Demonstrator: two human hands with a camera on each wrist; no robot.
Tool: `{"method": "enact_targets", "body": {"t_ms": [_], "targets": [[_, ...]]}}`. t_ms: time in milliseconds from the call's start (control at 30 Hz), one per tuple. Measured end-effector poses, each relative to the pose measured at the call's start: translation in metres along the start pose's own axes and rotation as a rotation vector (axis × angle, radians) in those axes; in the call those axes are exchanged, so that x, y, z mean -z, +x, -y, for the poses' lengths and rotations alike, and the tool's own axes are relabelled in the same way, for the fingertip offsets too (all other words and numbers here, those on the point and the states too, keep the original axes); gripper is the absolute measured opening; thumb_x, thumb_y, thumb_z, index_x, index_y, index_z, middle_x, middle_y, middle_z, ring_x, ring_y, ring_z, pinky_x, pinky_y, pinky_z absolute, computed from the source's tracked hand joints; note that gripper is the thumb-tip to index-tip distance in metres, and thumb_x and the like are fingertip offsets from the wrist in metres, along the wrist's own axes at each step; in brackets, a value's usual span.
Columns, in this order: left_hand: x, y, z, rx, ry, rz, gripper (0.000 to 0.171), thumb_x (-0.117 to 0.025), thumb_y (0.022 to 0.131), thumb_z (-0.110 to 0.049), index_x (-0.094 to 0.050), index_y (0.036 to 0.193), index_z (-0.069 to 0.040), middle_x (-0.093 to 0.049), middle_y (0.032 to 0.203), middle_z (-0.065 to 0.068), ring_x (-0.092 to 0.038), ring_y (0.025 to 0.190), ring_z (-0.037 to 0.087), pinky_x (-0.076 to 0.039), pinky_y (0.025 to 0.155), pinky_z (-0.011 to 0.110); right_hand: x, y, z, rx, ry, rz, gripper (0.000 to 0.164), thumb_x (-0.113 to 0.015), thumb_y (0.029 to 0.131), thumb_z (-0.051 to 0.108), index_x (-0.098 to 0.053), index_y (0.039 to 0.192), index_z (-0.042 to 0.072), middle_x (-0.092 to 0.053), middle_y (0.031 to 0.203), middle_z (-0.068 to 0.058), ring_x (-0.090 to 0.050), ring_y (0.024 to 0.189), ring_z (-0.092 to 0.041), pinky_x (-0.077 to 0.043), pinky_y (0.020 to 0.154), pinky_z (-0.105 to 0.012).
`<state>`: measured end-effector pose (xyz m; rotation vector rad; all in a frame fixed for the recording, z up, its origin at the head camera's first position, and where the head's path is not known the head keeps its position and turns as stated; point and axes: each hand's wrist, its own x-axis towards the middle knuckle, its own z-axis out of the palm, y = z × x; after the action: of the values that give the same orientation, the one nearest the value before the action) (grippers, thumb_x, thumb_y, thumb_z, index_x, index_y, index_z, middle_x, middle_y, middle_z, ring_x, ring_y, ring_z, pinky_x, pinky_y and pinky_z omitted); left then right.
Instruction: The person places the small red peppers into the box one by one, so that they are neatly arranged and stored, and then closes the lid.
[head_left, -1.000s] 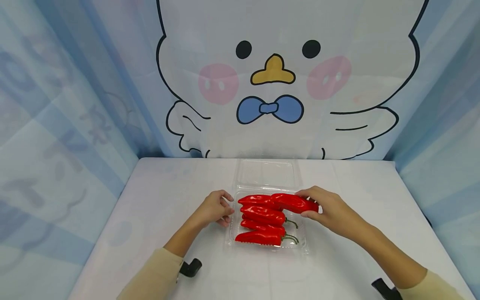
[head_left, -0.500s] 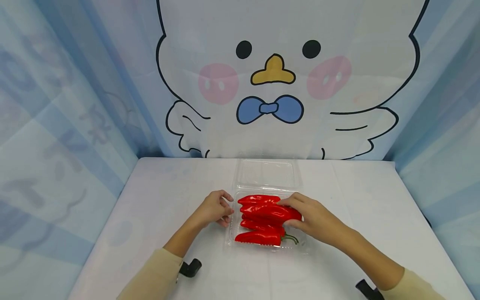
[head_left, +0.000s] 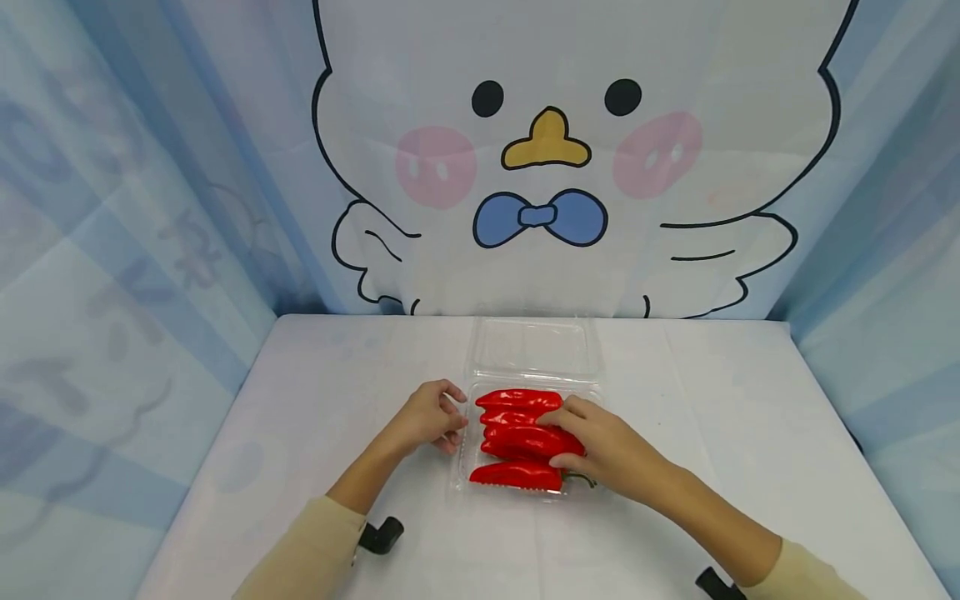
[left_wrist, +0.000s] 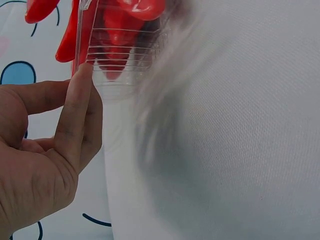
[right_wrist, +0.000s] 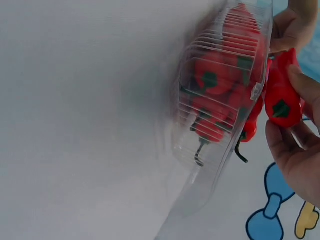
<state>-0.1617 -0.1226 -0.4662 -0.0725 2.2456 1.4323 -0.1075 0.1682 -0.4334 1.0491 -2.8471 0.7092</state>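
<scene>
A clear plastic clamshell container (head_left: 463, 475) lies with its lid folded back and several glossy red chili peppers (head_left: 516, 474) in it. Over the row, my right hand (head_left: 611, 446) grips one red pepper (head_left: 510, 438) by its stem end. The right wrist view shows that pepper (right_wrist: 284, 100), with its green cap, between thumb and fingers above the rim. At the container's left side is my left hand (head_left: 431, 417); in the left wrist view, its fingertips (left_wrist: 82, 75) pinch the rim. The pepper's underside and what it touches are hidden in the head view.
The container's lid (head_left: 535, 346) lies flat toward the back of the white table (head_left: 360, 358). A curtain with a cartoon face (head_left: 547, 50) hangs behind it, and blue curtains (head_left: 112, 275) stand on both sides.
My right hand has moved left and toward the near edge with the pepper, from the back of the row to above its middle. The left hand and container have stayed put.
</scene>
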Motion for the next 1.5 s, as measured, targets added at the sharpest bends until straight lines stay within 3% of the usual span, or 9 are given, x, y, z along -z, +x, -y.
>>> {"method": "enact_targets", "body": {"t_ms": [400, 1067, 1267, 1500], "targets": [[0.000, 0.001, 0.000, -0.007, 0.006, -0.001, 0.031, -0.072, 0.093, -0.002, -0.058, 0.120, -0.001, -0.064, 0.086, 0.014, -0.065, 0.056, 0.019, -0.062, 0.055, 0.030, -0.016, -0.003, 0.001, 0.059, -0.017, -0.059, 0.055, -0.093, 0.076, 0.024, -0.070, 0.125, 0.016, -0.061, 0.109, 0.003, -0.058, 0.100, -0.010, -0.061, 0.081, -0.021], [0.000, 0.001, 0.001, -0.010, -0.009, 0.003, 0.031, -0.073, 0.093, -0.002, -0.058, 0.119, -0.001, -0.064, 0.085, 0.014, -0.065, 0.055, 0.019, -0.063, 0.055, 0.031, -0.030, 0.000, -0.004, 0.157, -0.088, -0.088, 0.050, -0.094, 0.076, 0.025, -0.073, 0.120, 0.019, -0.063, 0.111, 0.001, -0.059, 0.101, -0.012, -0.061, 0.080, -0.019], [0.000, 0.001, 0.000, -0.015, -0.010, 0.004, 0.031, -0.073, 0.092, -0.002, -0.058, 0.119, -0.001, -0.064, 0.085, 0.014, -0.065, 0.055, 0.019, -0.063, 0.055, 0.031, -0.027, -0.002, -0.006, 0.153, -0.066, -0.062, 0.045, -0.089, 0.081, 0.024, -0.073, 0.122, 0.017, -0.063, 0.113, 0.001, -0.059, 0.101, -0.011, -0.060, 0.080, -0.021], [0.000, 0.001, 0.001, -0.014, -0.009, 0.007, 0.031, -0.073, 0.092, -0.002, -0.058, 0.119, -0.001, -0.064, 0.085, 0.014, -0.065, 0.055, 0.019, -0.063, 0.054, 0.031, -0.021, -0.006, -0.009, 0.157, -0.025, -0.044, 0.038, -0.076, 0.087, 0.010, -0.071, 0.124, 0.015, -0.063, 0.118, 0.001, -0.059, 0.103, -0.012, -0.060, 0.082, -0.025]]}}
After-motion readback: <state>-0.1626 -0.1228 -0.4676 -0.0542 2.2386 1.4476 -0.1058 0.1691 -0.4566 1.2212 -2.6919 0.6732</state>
